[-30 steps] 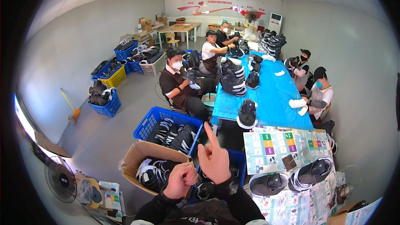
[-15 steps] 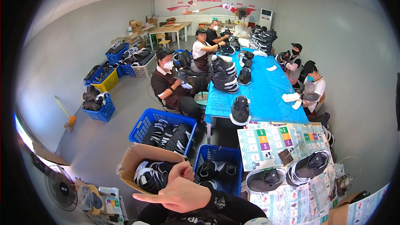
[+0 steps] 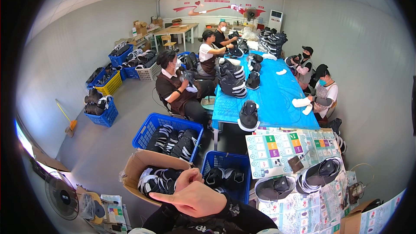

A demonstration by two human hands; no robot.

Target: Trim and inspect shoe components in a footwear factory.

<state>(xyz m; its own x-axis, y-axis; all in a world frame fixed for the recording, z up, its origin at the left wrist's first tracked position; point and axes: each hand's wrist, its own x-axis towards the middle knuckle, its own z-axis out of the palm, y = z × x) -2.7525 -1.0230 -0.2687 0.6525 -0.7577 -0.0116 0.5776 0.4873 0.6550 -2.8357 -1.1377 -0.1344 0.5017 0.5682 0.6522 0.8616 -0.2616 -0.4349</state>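
My right hand point(image 3: 201, 199) comes in from the lower right in a black sleeve. Its index finger stretches out to the left, and its other fingers are hidden. Just behind and touching it, my left hand point(image 3: 187, 178) is partly covered; its visible fingers are curled in, and I cannot see whether anything is in them. Both hands hover over the near side of an open cardboard box point(image 3: 135, 164) holding black and white shoes point(image 3: 152, 181). A blue basket point(image 3: 212, 156) with more dark shoes stands right of the hands.
Beyond the box is another blue basket point(image 3: 145, 125) of shoes. At right, a paper-covered table point(image 3: 264, 164) bears two shoes. Several people sit along the long blue-covered table point(image 3: 277, 104), which carries stacked shoes. A fan point(image 3: 62, 196) stands at lower left.
My hands have shifted slightly right and stay together, the index finger still stretched. The two nearest people on the left side have turned their heads toward the table.
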